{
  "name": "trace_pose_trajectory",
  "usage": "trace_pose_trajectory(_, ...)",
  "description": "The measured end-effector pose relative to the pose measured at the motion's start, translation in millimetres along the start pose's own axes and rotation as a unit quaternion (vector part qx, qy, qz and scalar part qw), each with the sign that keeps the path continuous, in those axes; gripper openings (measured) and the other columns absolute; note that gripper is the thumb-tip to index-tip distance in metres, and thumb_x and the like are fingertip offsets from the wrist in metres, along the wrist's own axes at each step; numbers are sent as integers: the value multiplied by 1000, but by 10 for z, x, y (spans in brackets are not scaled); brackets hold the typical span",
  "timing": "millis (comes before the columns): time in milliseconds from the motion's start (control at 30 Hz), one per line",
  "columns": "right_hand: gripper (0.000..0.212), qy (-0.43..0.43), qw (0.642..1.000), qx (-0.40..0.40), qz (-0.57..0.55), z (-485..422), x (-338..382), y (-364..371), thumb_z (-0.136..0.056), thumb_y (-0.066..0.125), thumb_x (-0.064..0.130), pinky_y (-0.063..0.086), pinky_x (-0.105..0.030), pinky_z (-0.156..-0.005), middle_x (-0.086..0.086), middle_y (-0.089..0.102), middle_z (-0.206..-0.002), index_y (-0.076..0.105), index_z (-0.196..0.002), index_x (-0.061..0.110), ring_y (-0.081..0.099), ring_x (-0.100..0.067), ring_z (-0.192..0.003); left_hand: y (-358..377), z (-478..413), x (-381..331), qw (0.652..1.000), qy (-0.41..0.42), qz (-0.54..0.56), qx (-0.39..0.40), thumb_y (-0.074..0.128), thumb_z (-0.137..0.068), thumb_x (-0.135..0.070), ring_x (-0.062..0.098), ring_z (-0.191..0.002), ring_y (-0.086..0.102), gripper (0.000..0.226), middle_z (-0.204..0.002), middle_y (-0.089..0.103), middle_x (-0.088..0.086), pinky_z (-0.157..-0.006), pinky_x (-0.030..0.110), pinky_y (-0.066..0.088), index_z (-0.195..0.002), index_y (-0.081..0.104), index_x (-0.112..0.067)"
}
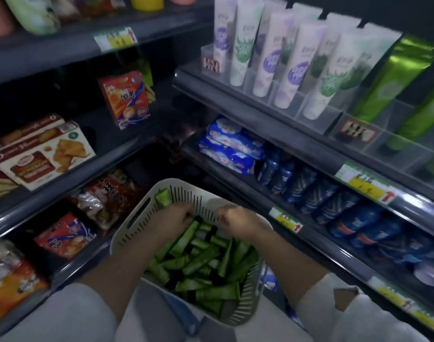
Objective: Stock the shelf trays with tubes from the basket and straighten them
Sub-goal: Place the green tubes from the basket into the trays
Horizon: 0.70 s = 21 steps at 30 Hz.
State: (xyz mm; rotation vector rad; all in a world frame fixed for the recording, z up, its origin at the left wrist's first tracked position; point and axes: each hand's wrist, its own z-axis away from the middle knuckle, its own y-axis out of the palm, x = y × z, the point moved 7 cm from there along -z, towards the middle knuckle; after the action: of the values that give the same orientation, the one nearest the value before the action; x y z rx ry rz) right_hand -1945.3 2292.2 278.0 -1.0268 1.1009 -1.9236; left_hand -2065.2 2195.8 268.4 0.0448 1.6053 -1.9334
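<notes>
**Shelving bays and their contents**

Right of frame, upper shelf point(272, 114): clear trays point(318, 122) hold upright white tubes point(293, 70) printed in purple or green. Further right, green tubes point(388, 80) stand in trays of the same kind. Shelf below: stacked blue-and-white packs point(230, 146) beside a row of dark blue containers point(317, 193). Yellow price labels point(369, 188) sit on the shelf edges. Left of frame, sloping shelves carry a red carton point(127, 99), flat biscuit boxes point(45, 156) and, lowest, red snack packets point(65, 235).
</notes>
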Motion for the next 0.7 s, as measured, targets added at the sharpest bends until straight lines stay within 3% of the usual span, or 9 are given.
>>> trace_pose_trajectory(100, 30, 6, 996, 81, -37, -180, -148, 627, -95, 49, 28, 47, -31, -80, -10, 63, -113, 61, -117, 11, 60, -29, -105, 637, -24, 266, 993, -45, 5, 110, 49, -93, -27, 21, -100, 58, 25, -115, 59, 4, -81, 35, 52, -116, 50, -19)
trace_pose_trajectory(233, 34, -11, 989, 143, -42, -288, -302, 1293, -96, 48, 21, 46, -28, -84, -12, 52, -128, 56, -128, 11, 51, -30, -116, 1404, 20, 380, 969, -85, -12, 233, 46, -95, -26, 22, -96, 54, 33, -117, 56, 9, -59, 25, 40, -125, 47, -15)
trace_pose_trajectory(300, 32, 1, 985, 169, -39, -310, -380, 1529, -96, 48, 18, 44, -27, -77, -11, 56, -124, 57, -126, 10, 55, -28, -110, 1667, 6, 359, 962, -87, -17, 259, 47, -95, -27, 22, -94, 55, 30, -111, 57, 8, -60, 27, 42, -121, 50, -14)
trace_pose_trajectory(400, 25, 26, 979, 202, 5, -342, -527, 1771, -94, 49, 11, 45, -25, -73, -12, 62, -114, 62, -115, 9, 59, -26, -99, 1903, -93, 288, 959, -82, -23, 269, 49, -94, -26, 25, -100, 58, 26, -113, 60, 11, -80, 30, 48, -114, 56, -10)
trace_pose_trajectory(500, 24, 29, 971, 224, 72, -372, -581, 1886, -94, 46, 4, 43, -29, -71, -14, 60, -113, 62, -111, 7, 57, -25, -96, 1989, -211, 216, 958, -92, -30, 269, 56, -91, -27, 20, -96, 54, 33, -119, 57, 11, -76, 28, 44, -120, 53, -12)
trace_pose_trajectory(567, 24, 32, 968, 225, 107, -410, -579, 1910, -96, 45, 7, 44, -33, -78, -14, 56, -120, 58, -116, 8, 54, -25, -105, 2004, -270, 194, 957, -97, -49, 268, 58, -90, -28, 22, -104, 53, 46, -126, 51, 11, -81, 31, 45, -129, 44, -12)
trace_pose_trajectory(633, 35, 16, 962, 218, 165, -466, -591, 1926, -95, 51, 17, 38, -35, -97, -11, 51, -132, 52, -130, 12, 45, -27, -122, 2075, -297, 209, 956, -95, -78, 268, 62, -87, -30, 27, -113, 52, 59, -131, 45, 12, -87, 35, 47, -135, 33, -13)
trace_pose_trajectory(700, 50, -1, 957, 210, 202, -511, -606, 1955, -91, 59, 24, 30, -28, -105, -8, 44, -140, 43, -139, 16, 35, -27, -133, 2200, -317, 240, 952, -109, -88, 273, 64, -84, -30, 29, -113, 52, 66, -133, 43, 13, -88, 39, 50, -137, 27, -17)
